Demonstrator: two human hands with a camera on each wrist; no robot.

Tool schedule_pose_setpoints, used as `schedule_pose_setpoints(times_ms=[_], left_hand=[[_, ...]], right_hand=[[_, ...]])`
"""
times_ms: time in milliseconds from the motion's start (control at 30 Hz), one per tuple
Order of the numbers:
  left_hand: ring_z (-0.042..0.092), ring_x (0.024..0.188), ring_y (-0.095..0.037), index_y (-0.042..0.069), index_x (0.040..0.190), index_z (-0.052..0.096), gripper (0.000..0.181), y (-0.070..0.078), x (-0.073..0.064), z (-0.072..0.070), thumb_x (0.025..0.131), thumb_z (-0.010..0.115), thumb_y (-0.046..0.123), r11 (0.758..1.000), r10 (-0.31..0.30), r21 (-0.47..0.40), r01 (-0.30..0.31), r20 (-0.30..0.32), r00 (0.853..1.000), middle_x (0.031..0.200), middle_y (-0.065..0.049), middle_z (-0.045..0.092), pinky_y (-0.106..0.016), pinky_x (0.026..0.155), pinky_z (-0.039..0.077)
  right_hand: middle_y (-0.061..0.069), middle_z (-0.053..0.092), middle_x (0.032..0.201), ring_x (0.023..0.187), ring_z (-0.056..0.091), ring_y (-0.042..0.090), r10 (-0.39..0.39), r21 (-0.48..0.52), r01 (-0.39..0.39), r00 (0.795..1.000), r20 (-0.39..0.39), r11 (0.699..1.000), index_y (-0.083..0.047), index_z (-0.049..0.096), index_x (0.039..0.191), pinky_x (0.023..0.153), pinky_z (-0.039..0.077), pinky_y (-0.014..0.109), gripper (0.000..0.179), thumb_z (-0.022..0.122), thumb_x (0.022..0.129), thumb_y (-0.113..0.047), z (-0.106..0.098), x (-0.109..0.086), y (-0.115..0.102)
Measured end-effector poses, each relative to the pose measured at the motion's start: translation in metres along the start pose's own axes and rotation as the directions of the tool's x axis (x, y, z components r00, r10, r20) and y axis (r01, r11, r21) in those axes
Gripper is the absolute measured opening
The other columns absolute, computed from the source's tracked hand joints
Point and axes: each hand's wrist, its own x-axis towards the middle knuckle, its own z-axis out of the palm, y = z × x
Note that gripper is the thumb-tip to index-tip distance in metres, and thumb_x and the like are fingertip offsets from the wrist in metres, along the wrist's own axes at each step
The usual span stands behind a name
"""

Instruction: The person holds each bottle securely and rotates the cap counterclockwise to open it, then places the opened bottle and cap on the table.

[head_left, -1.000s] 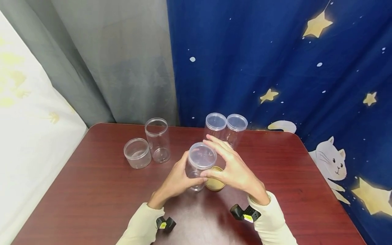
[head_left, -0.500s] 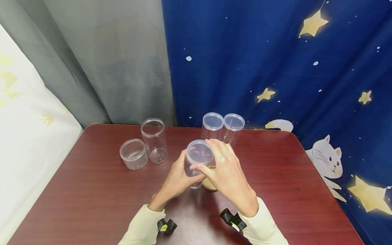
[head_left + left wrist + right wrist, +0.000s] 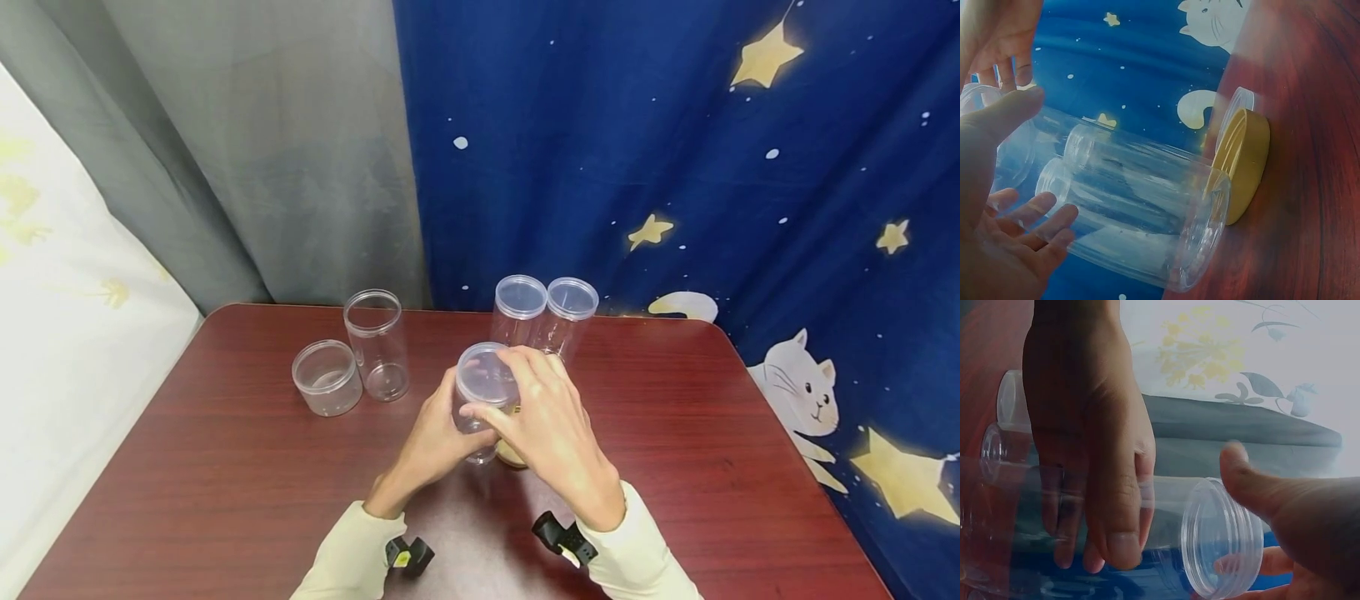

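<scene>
A clear plastic jar (image 3: 1141, 206) stands roughly upright in the middle of the head view, a translucent lid (image 3: 483, 377) on its top. My left hand (image 3: 429, 442) grips the jar's body from the left, thumb in front. From the right, my right hand (image 3: 555, 437) holds the lid by its rim, thumb on the near side and fingers on the far side. Whether the jar's base touches the table cannot be told. Close beside the base lies a yellow lid (image 3: 1250, 165), partly hidden by my right hand in the head view.
Two tall lidded jars, one left (image 3: 517, 321) and one right (image 3: 570, 304), stand together behind my hands. To the left are a tall lidless jar (image 3: 377, 350) and a short clear jar (image 3: 327, 382). Curtains (image 3: 525, 167) hang behind the red-brown table (image 3: 225, 483).
My right hand has turned around the lid and drawn slightly left and nearer, its thumb sliding left along the rim. The left hand keeps its grip on the jar. The view has shifted slightly.
</scene>
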Motion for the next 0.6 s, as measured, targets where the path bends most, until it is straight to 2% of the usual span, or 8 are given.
schedule_pose_setpoints(times_ms=[133, 333, 600], left_hand=[[0.060, 0.113, -0.019, 0.013, 0.139, 0.045, 0.085, -0.0009, 0.0001, 0.0001, 0.066, 0.088, 0.018, 1.000, 0.003, 0.007, -0.003, 0.008, 1.000, 0.124, -0.006, 0.063, -0.045, 0.097, 0.049], [0.059, 0.115, -0.022, 0.012, 0.140, 0.045, 0.085, -0.0006, 0.0006, -0.0001, 0.066, 0.088, 0.018, 1.000, 0.009, 0.005, -0.009, 0.010, 1.000, 0.126, -0.008, 0.062, -0.051, 0.100, 0.047], [0.061, 0.111, -0.021, 0.014, 0.137, 0.047, 0.082, 0.0006, -0.0009, -0.0008, 0.066, 0.088, 0.019, 1.000, 0.002, 0.002, -0.002, 0.018, 1.000, 0.123, -0.006, 0.064, -0.050, 0.097, 0.049]], right_hand=[[0.004, 0.065, 0.112, 0.104, 0.059, 0.024, 0.004, 0.005, -0.004, 1.000, -0.018, 1.000, -0.008, 0.065, 0.117, 0.090, 0.051, 0.039, 0.057, 0.084, 0.077, -0.043, 0.0019, 0.0000, -0.0004], [0.002, 0.067, 0.112, 0.102, 0.060, 0.022, 0.014, 0.015, -0.014, 1.000, -0.028, 1.000, -0.009, 0.067, 0.114, 0.088, 0.052, 0.039, 0.049, 0.083, 0.077, -0.037, 0.0019, 0.0015, -0.0001], [0.004, 0.066, 0.117, 0.103, 0.059, 0.022, 0.018, 0.020, -0.018, 1.000, -0.009, 1.000, -0.010, 0.067, 0.115, 0.085, 0.053, 0.039, 0.050, 0.082, 0.075, -0.034, 0.0023, 0.0006, 0.0015]])
